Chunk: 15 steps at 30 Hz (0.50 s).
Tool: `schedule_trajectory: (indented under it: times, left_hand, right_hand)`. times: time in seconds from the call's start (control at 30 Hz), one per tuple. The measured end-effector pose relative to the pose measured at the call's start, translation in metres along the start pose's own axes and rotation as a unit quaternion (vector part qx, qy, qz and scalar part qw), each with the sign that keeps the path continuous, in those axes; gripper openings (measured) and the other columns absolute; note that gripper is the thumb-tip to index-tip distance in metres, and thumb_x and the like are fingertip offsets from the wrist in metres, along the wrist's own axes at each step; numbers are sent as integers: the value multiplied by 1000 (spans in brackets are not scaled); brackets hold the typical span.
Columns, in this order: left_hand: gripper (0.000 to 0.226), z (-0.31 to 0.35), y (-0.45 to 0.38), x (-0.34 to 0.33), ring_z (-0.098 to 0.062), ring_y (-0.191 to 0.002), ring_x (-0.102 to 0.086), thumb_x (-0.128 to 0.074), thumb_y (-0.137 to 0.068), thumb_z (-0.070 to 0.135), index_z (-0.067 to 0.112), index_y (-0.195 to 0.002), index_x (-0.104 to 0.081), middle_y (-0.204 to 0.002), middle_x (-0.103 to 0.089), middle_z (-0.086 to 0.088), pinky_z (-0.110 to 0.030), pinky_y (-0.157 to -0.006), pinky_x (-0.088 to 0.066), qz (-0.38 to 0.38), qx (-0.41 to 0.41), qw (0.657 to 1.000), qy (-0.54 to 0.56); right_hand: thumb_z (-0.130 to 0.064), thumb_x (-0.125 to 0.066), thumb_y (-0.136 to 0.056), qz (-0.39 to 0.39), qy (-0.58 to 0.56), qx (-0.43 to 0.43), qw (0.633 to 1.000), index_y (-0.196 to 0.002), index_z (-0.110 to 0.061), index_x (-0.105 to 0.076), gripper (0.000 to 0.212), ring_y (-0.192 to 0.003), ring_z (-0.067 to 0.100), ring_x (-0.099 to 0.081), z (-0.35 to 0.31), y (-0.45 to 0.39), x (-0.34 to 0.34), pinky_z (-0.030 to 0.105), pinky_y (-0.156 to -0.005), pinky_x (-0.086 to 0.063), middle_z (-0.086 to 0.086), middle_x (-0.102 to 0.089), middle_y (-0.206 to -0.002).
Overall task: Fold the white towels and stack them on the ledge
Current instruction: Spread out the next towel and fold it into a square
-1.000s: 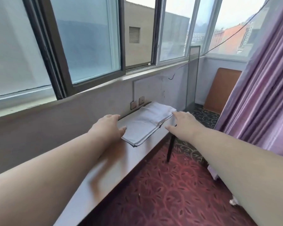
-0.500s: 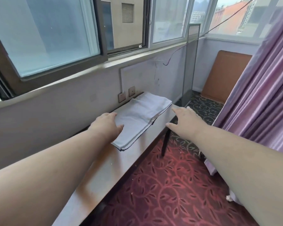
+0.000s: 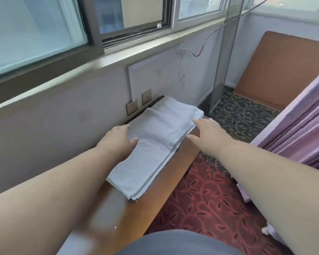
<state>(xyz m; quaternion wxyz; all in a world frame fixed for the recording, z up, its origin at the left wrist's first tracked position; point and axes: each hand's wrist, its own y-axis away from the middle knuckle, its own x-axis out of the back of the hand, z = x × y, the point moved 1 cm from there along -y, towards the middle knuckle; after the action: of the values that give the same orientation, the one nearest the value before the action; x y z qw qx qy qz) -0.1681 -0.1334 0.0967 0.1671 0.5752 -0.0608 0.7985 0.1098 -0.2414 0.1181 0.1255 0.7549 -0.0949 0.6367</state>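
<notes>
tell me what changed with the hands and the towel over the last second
Mostly the view moved: the camera tipped down and came closer. The left hand slid from the near end of the folded white towel to its wall-side edge, palm flat. The right hand stayed open at the towel's outer edge, gripping nothing. The towel stayed folded in place on the wooden ledge. Nothing was picked up or let go.

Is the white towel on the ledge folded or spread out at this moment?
Folded. The white towel lies flat on the ledge as a narrow rectangle, with several stacked layer edges visible along its near side.
</notes>
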Motion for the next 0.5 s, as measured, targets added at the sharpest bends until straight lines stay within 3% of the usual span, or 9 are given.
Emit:
schedule_trajectory:
  times: [0.3, 0.5]
  left_hand:
    - [65, -18, -101, -54, -21, -140, -34, -47, -96, 50, 20, -151, -31, -154, -35, -2, -37, -112, -31, 2, 70, 997, 20]
    - [63, -7, -174, -86, -20, -141, -33, -47, -96, 49, 21, -150, -33, -154, -36, -1, -34, -113, -27, 15, 170, 984, 44]
  right_hand:
    - [-58, -47, -96, -79, -3, 100, 992, -157, -20, -23, 76, -150, 25, -15, -16, -180, -63, 42, -122, -16, 6, -26, -162]
    - [-56, -46, -97, -130, -11, 197, 972, -158, -23, -19, 74, -152, 24, -10, -20, -306, -82, 40, -122, -15, 4, -21, -163]
